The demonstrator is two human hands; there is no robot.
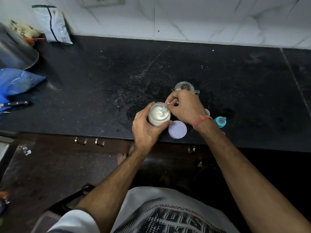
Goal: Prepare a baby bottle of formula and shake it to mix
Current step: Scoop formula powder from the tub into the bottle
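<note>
Formula jar (159,116) open, full of white powder; left hand (146,130) grips it, right hand (184,107) pinches scoop (164,111) inside.

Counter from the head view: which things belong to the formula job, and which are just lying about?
In use:
left hand gripping powder jar
right hand pinching scoop in the powder
jar lid
blue teat cap
clear cup

Lying about:
foil pouch
blue bag
knife
</note>
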